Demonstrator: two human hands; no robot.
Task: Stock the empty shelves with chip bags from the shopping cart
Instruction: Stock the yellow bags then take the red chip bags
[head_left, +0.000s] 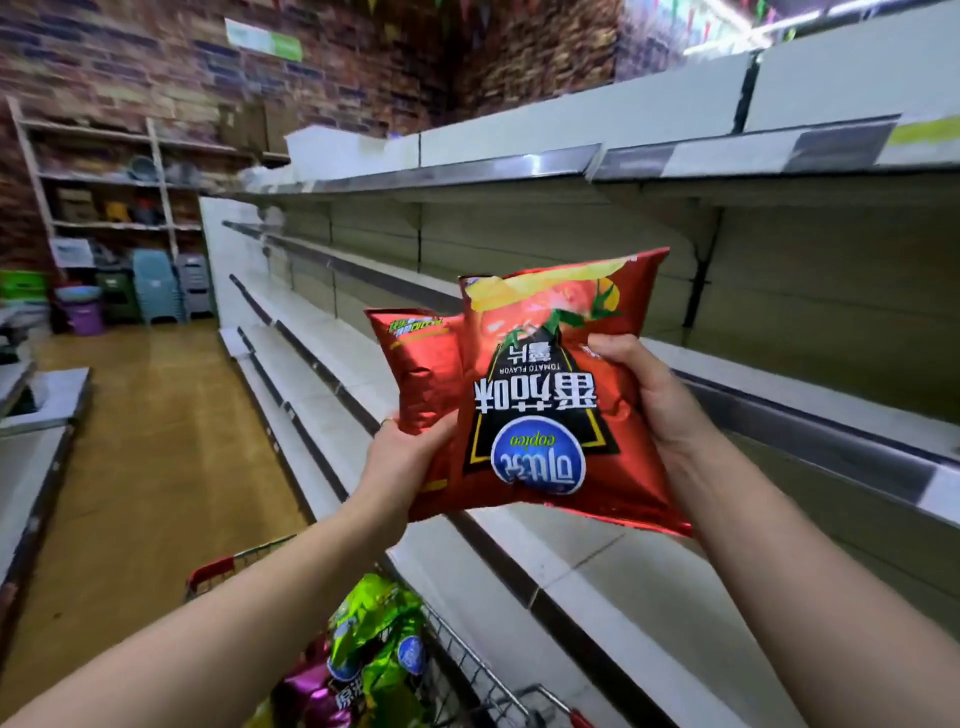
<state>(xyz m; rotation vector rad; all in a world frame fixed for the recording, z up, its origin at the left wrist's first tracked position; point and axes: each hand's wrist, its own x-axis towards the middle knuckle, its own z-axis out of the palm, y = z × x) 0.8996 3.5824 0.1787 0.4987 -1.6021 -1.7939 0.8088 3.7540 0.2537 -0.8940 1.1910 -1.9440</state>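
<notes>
Gripping the rear red chip bag (421, 364) at its lower edge with the curled left hand (400, 457). Pinching the right edge of the front red chip bag (550, 395), turned upside down, with the right hand (649, 395). Holding both bags overlapped in the air beside the shelves (571, 561), above the shopping cart (467, 654) carrying green bags (379, 618).

The front red chip bag (545, 405), upside down, reads "TOMATO FLAVOR" beside large Chinese characters 番茄味. Its blue oval logo (537, 457) says "copico". Print on the rear red bag (421, 364) and the far wall sign (264, 39) is too blurred to read.
</notes>
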